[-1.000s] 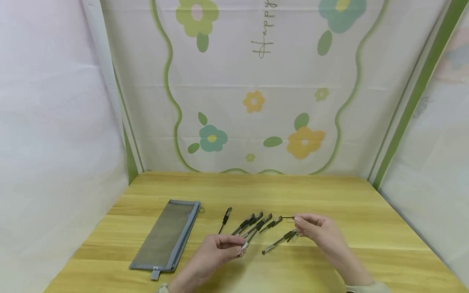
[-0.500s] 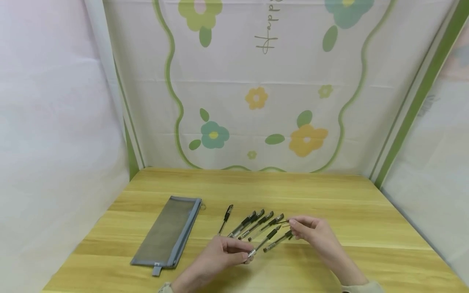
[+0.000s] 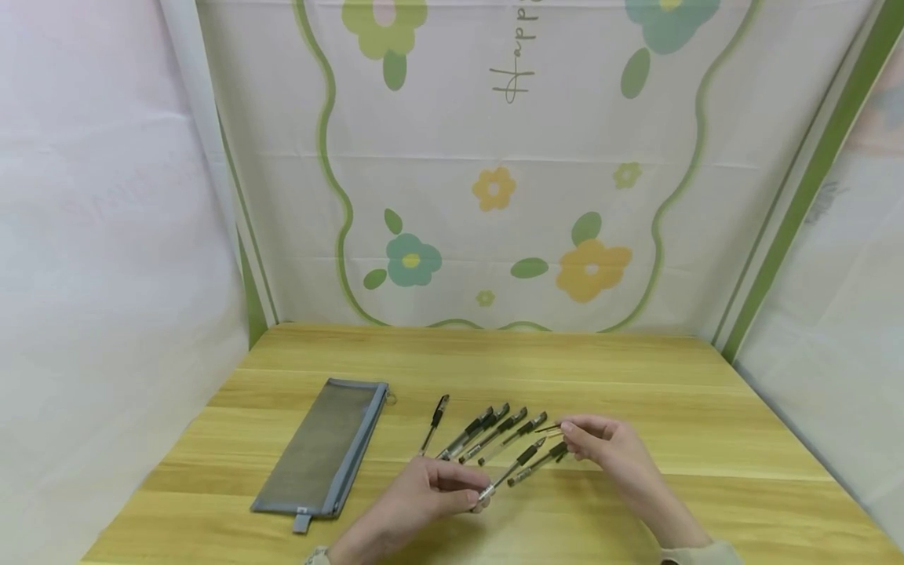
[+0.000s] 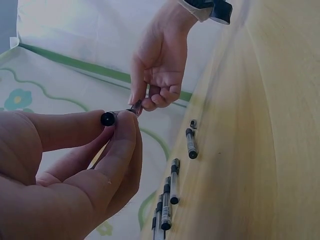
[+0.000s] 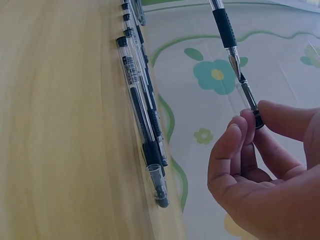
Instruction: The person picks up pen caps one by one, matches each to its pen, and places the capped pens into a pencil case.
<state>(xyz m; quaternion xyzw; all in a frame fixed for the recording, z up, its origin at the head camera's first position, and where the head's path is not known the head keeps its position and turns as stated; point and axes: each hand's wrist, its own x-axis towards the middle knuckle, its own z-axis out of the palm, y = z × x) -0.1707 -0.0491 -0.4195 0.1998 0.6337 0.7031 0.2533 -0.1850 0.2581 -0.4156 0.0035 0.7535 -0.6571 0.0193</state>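
In the head view my left hand (image 3: 434, 494) grips the rear end of a gel pen (image 3: 526, 455), its black rubber grip and bare metal tip slanting up to the right. My right hand (image 3: 610, 455) pinches a clear pen cap (image 5: 250, 96) by its black end, thumb against fingers. In the right wrist view the pen's tip (image 5: 235, 62) overlaps the cap's mouth. The left wrist view shows the pen's round black end (image 4: 108, 119) between my left thumb and fingers. A capped pen (image 3: 531, 468) lies below my right fingers.
Several capped pens (image 3: 503, 425) lie side by side on the wooden table (image 3: 636, 518) beyond my hands. Another pen (image 3: 434, 420) lies apart to their left. A grey mesh zip pouch (image 3: 311, 451) is at the left. A flowered cloth (image 3: 586, 196) hangs behind the table.
My left hand has moved slightly right with the pen, bringing its tip close to the cap. My right hand has shifted a little left and the cap has tilted. The view has shifted slightly.
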